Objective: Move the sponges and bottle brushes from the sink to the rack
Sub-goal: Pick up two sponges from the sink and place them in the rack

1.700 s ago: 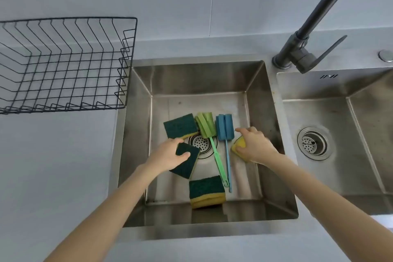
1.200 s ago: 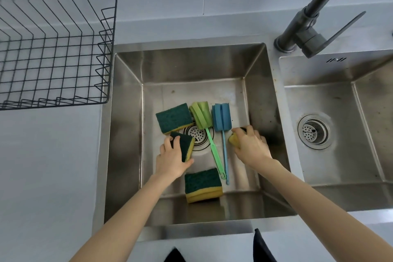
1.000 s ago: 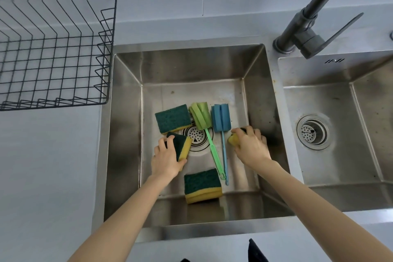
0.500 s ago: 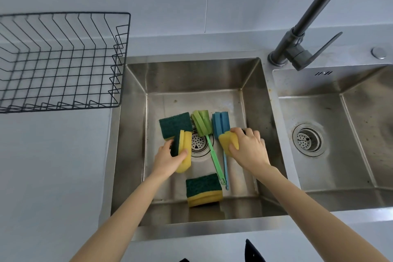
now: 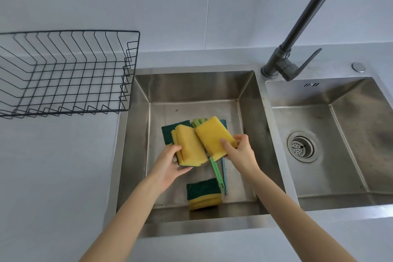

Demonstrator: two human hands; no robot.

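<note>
My left hand (image 5: 170, 165) grips a yellow sponge (image 5: 189, 147), lifted above the floor of the left sink (image 5: 191, 87). My right hand (image 5: 241, 153) grips a second yellow sponge (image 5: 213, 136) beside it, their edges nearly touching. Both sponges show their yellow sides up. Under them lies a green-topped sponge (image 5: 169, 132), mostly hidden. Another green and yellow sponge (image 5: 203, 193) lies near the sink's front wall. A green bottle brush (image 5: 215, 172) and a blue bottle brush (image 5: 224, 173) rest on the sink floor, heads largely covered by the held sponges. The black wire rack (image 5: 70, 74) stands on the counter at left.
A dark faucet (image 5: 297, 34) rises between the two basins, its lever pointing right. The right basin (image 5: 331, 134) holds only a drain strainer (image 5: 302, 147). Grey counter surrounds the rack and runs along the front edge. A round button (image 5: 358, 67) sits behind the right basin.
Both hands closed on sponges lying on the sink floor, then raised them and turned their yellow sides up. The two lifted sponges came together over the brush heads.
</note>
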